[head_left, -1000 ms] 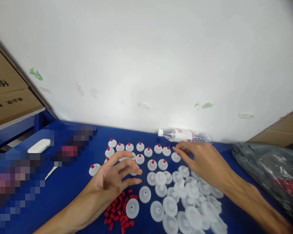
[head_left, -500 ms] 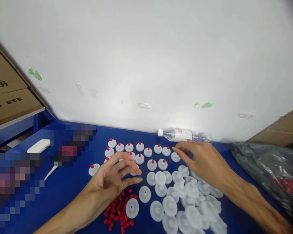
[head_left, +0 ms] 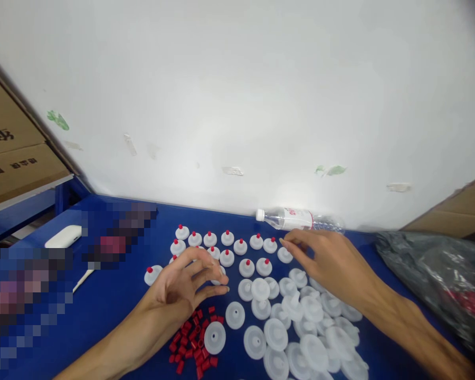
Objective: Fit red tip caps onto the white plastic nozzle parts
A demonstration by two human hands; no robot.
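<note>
My right hand (head_left: 320,256) reaches over the back of the blue table, thumb and fingers pinched at the top of a white plastic disc (head_left: 285,255). The fingertips hide that disc's stem. My left hand (head_left: 190,285) hovers with its fingers curled and apart, and nothing shows in its grasp. Under its palm side lies a pile of small red caps (head_left: 190,343). Behind it stand several white discs with red caps on their stems (head_left: 227,257), partly covered by its fingers. Bare translucent discs (head_left: 312,311) lie heaped below my right hand.
A clear plastic bottle (head_left: 285,218) lies along the white wall. At the right is a dark plastic bag (head_left: 431,279) with something red inside. A white device (head_left: 63,237) rests at the left, near a pixelated area. Cardboard boxes (head_left: 16,142) stand beyond the left edge.
My left hand's fingers have shifted very slightly. My right hand stays at the same disc, and the discs and red caps lie as before.
</note>
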